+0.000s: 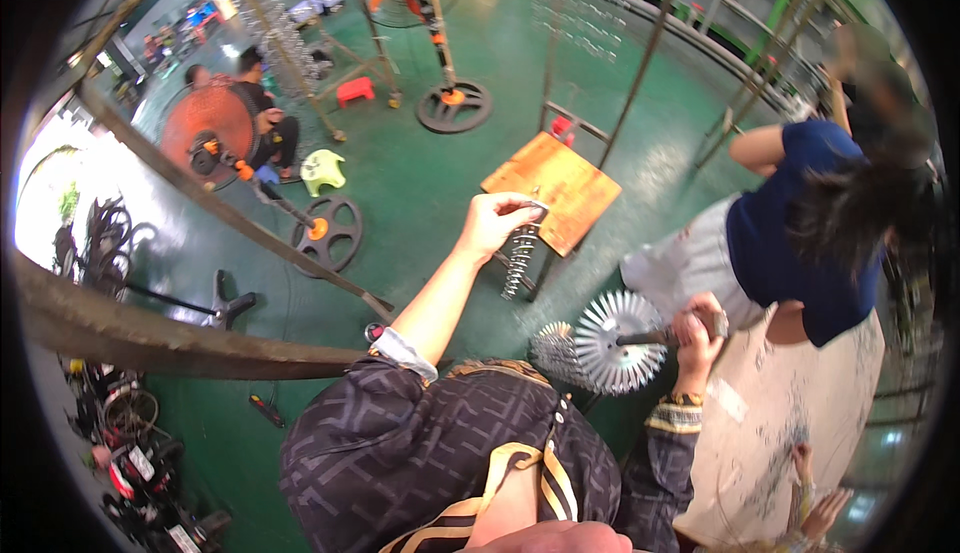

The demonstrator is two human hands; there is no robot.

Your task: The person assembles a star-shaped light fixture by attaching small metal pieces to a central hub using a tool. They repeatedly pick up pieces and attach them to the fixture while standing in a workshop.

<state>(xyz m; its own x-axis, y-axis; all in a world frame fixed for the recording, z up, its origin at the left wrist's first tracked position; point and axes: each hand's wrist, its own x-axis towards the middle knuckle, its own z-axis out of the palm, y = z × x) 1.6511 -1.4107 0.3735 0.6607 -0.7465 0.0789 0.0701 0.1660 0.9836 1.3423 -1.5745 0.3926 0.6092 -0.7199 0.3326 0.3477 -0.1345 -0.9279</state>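
My left hand (500, 221) is stretched out ahead, its fingers closed on the top of a dark hanging strip. Small silver metal pieces (519, 261) hang from that strip in close rows. My right hand (697, 338) is wrapped round the dark handle (650, 337) of a round silver rack. The rack's front is a disc (621, 343) with radial slots round a hub. Behind it and to its left sits a stack of small silver pieces (557, 353); how they attach is too small to tell.
A wooden-topped stool (555, 188) stands just beyond my left hand. A person in a dark blue shirt (800, 223) is close on my right, beside a pale round table (790, 403) with another person's hands over it. Fans with heavy bases (455, 106) and a metal frame (240, 193) stand around.
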